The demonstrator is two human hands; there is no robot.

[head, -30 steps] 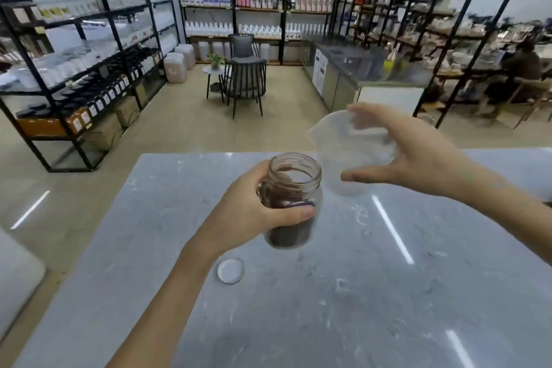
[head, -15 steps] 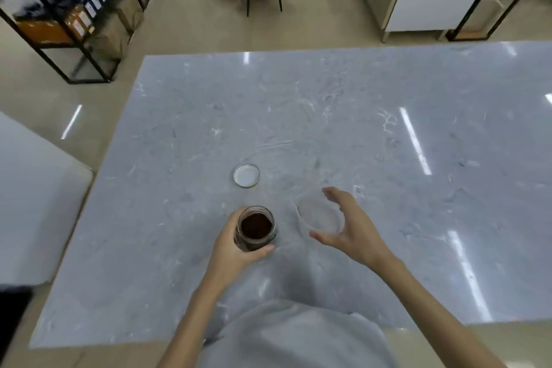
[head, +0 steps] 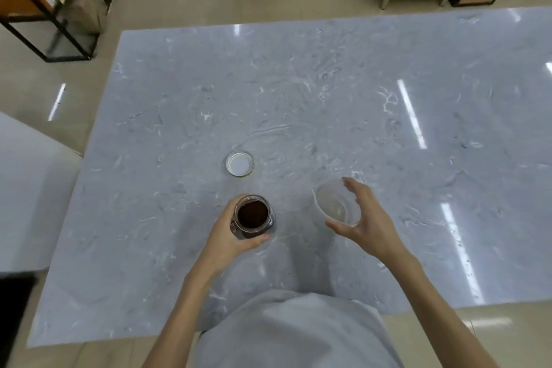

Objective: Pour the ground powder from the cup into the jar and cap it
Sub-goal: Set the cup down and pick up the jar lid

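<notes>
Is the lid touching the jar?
Apart. The head view shows bare table between the lid and the jar, which the left hand holds.

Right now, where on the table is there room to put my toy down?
The whole far half of the table beyond the lid is bare, and so is the wide stretch right of the cup. It is crowded near the front, where the left hand holds the jar and the right hand is open by the cup.

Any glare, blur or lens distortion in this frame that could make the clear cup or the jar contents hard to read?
Head view: long ceiling-light streaks glare on the marble table, none over the jar; the clear cup blends into the grey surface, only its rim showing; shelving at upper left is motion-smeared; wide-angle bending bows the table edges.
</notes>
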